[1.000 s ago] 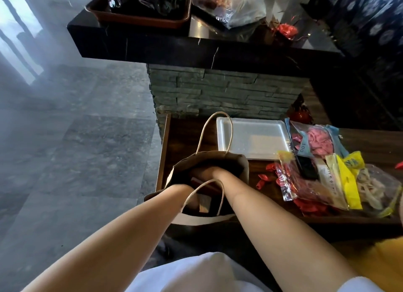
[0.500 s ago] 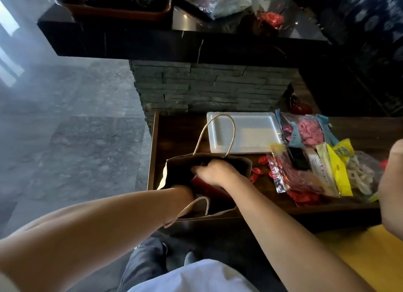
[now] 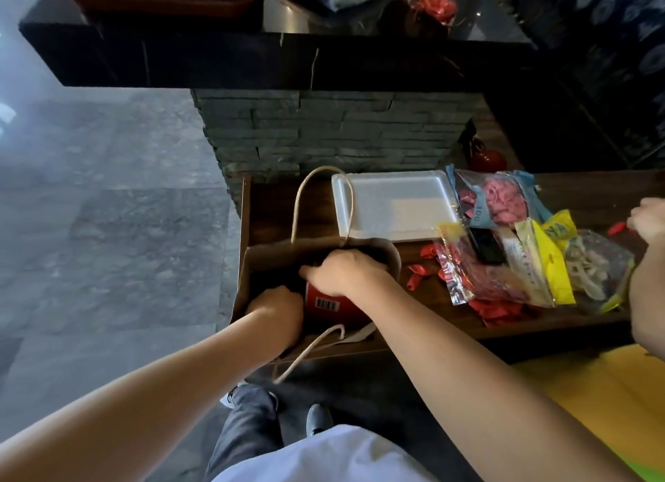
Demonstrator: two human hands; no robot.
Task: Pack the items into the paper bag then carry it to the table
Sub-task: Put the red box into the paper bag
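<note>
A brown paper bag [image 3: 273,256] with rope handles stands open on the left end of a low dark wooden table [image 3: 424,328]. Inside it shows a red packet [image 3: 329,307] with a barcode label. My right hand [image 3: 345,271] reaches over the bag's mouth and grips the top of the red packet. My left hand [image 3: 275,307] is down inside the bag at its near left side, fingers curled; what it holds is hidden.
A white tray [image 3: 396,208] lies behind the bag. Balloon packets [image 3: 503,251] and loose red balloons [image 3: 419,276] cover the table's right part. Another person's arm [image 3: 647,276] enters at the right edge. A stone pillar [image 3: 324,132] under a black counter stands behind.
The bag's mouth has opened wider and the red packet now shows its barcode label. My right hand sits on the packet's top. Another person's arm has come further in at the right.
</note>
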